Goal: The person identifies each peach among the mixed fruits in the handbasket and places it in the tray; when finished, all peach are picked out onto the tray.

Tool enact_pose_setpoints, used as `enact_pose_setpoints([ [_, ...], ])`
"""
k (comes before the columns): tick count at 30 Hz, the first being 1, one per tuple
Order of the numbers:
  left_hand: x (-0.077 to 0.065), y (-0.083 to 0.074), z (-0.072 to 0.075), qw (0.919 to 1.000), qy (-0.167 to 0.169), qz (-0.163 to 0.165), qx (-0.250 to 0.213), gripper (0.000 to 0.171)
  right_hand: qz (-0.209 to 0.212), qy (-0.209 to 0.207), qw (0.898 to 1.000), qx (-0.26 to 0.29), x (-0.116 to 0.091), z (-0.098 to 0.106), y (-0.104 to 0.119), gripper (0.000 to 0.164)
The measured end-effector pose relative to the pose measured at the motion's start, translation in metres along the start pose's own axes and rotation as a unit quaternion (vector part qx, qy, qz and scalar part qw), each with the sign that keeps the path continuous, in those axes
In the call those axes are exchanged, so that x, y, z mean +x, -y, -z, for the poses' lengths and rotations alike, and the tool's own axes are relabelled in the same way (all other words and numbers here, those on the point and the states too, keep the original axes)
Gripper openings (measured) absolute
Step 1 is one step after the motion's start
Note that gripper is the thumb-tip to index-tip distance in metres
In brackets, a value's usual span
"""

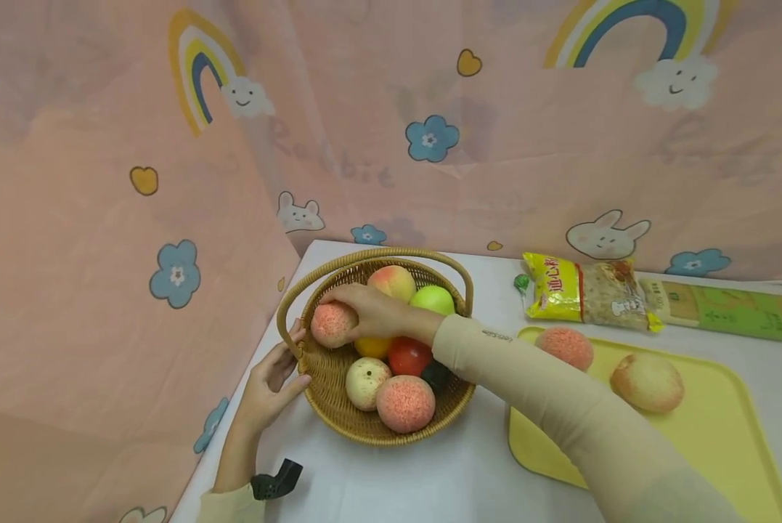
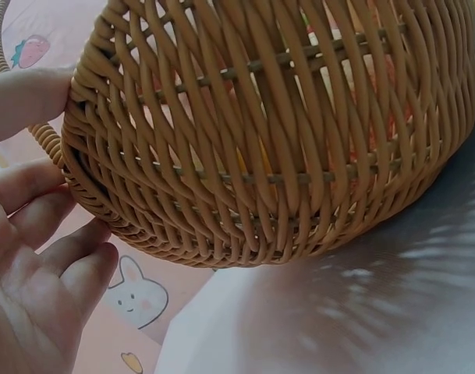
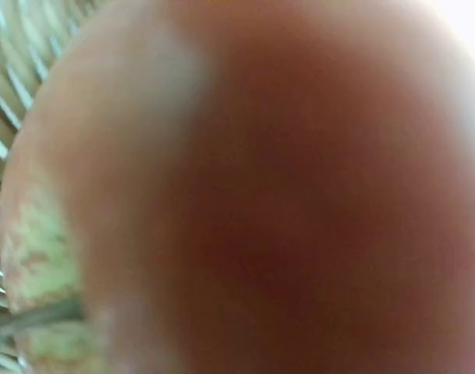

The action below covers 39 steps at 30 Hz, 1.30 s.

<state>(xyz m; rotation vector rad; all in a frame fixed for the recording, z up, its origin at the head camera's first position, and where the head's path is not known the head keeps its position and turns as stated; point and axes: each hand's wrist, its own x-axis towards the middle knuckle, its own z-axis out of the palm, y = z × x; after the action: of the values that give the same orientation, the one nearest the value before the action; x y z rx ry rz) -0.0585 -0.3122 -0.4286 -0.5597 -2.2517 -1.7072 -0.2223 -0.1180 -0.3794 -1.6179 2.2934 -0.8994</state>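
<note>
My left hand (image 1: pixel 266 392) grips the left rim of the wicker basket (image 1: pixel 328 381). My right hand (image 1: pixel 380 311), apart from it, clamps a speckled pink fruit (image 1: pixel 332 325) inside. I judge: steady rim, gentle fingers, fruit clear of the handle (image 1: pixel 391 252).

The speckled fruit (image 1: pixel 332 325) in your right hand (image 1: pixel 380 311) is pink with paler flecks; your right sleeve (image 1: pixel 534 385) is cream, with small dark lettering. Your basket (image 1: pixel 325 385) is golden-brown wicker in a ribbed weave. In it you have a yellow peach (image 1: pixel 392 282) blushed red, a bright green fruit (image 1: pixel 433 299), an orange-yellow fruit (image 1: pixel 373 348), a red fruit (image 1: pixel 409 357) and a cream fruit (image 1: pixel 366 386) with a dark dot. Your tray (image 1: pixel 724 436) is plain yellow, your packet (image 1: pixel 587 292) yellow with a red stripe, your surface (image 1: pixel 391 487) white. The pink cloth (image 1: pixel 364 196) facing you repeats rainbows, blue flowers, white rabbits and yellow hearts.
</note>
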Motion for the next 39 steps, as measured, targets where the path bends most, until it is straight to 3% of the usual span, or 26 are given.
enact_pose_setpoints([
  [13, -0.001, -0.002, 0.0, 1.0, -0.001, 0.008, -0.003, 0.062, 0.053, -0.019, 0.989, 0.134, -0.019, 0.032, 0.021, 0.059],
  [19, -0.001, 0.0, -0.001, 1.0, -0.002, -0.002, 0.002, 0.062, 0.054, -0.004, 0.984, 0.171, -0.043, 0.047, 0.043, 0.063],
  [22, -0.001, -0.001, -0.001, 1.0, 0.0, -0.005, -0.001, 0.063, 0.065, -0.016, 0.982, 0.176, -0.056, 0.053, 0.05, 0.065],
  [28, 0.002, -0.002, -0.002, 0.9999, -0.004, -0.015, -0.002, 0.063, 0.073, -0.064, 0.978, 0.186, -0.092, 0.064, 0.05, 0.066],
  [33, 0.0, -0.001, -0.002, 1.0, -0.004, -0.007, -0.004, 0.062, 0.054, -0.091, 0.968, 0.228, -0.132, 0.068, 0.043, 0.068],
  [39, -0.001, -0.001, -0.002, 1.0, -0.005, -0.005, -0.005, 0.063, 0.015, -0.131, 0.968, 0.213, -0.186, 0.07, 0.03, 0.072],
])
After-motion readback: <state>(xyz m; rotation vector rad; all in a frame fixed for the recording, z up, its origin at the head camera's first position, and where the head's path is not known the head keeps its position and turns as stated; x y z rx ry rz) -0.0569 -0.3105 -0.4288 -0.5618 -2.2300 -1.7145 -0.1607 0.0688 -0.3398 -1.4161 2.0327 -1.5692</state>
